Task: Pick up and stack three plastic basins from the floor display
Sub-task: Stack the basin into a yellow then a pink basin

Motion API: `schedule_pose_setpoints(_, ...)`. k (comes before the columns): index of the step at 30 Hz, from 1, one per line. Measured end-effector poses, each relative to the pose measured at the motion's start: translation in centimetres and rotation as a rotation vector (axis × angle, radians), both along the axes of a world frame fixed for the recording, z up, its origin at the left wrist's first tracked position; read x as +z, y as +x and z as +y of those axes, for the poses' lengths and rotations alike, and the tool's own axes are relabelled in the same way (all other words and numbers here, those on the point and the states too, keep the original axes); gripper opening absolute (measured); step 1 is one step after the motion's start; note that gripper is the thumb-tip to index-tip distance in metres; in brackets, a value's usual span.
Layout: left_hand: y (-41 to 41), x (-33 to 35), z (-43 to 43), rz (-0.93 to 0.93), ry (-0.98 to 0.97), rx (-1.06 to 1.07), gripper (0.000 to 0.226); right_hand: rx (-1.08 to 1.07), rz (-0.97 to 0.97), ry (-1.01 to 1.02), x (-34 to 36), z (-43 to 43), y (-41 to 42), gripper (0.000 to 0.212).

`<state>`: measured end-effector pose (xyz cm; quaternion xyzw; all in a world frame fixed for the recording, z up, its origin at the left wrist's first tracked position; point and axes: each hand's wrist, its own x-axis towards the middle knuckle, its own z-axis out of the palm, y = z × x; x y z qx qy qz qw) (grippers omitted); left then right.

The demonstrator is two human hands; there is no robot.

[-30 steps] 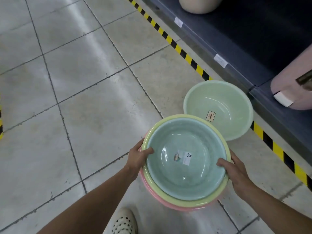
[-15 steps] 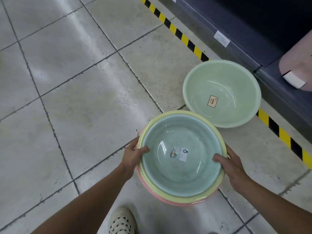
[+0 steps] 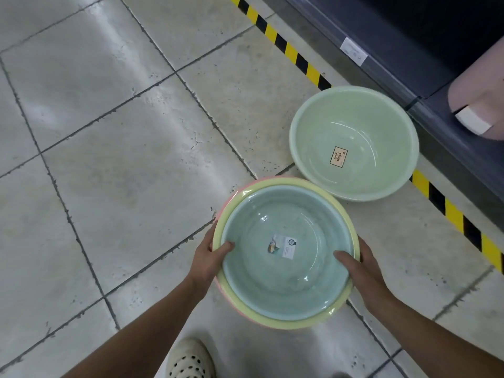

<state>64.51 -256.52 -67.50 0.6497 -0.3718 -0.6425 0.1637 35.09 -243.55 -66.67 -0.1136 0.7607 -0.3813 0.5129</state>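
Observation:
A nested stack of three basins sits between my hands: a teal basin (image 3: 286, 282) innermost, a yellow basin (image 3: 272, 321) around it, and a pink basin (image 3: 230, 199) showing only as a thin edge underneath. My left hand (image 3: 211, 259) grips the stack's left rim, thumb inside. My right hand (image 3: 360, 270) grips the right rim, thumb inside. A pale green basin (image 3: 354, 143) lies alone on the floor just beyond the stack, with a label inside it.
Grey tiled floor (image 3: 122, 173) spreads to the left. A yellow-black hazard stripe (image 3: 291, 53) runs along a dark shelf base (image 3: 395, 50) at the right, where a pink container (image 3: 482, 105) stands. My pale shoe (image 3: 189, 360) is below the stack.
The view has tilted down and toward the shelf, so the green basin sits lower in frame and closer to the stack. Both hands keep the same grip on the stack.

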Motion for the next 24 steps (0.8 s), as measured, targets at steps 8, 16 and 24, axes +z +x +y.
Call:
schedule_pose_setpoints(8, 0.5, -0.4, -0.4, 0.011, 0.003, -0.047, 0.075, -0.071, -0.029, 0.033, -0.9, -0.1, 0.6, 0.059)
schedule_pose_setpoints(16, 0.8, -0.1, -1.0, 0.06, -0.001, -0.141, 0.07, -0.047, -0.016, -0.011, 0.6, -0.7, 1.0, 0.029)
schedule_pose_setpoints(24, 1.7, 2.7, -1.2, 0.058, 0.023, -0.1, 0.073, -0.136, -0.059, 0.028, 4.3, 0.2, 2.5, 0.039)
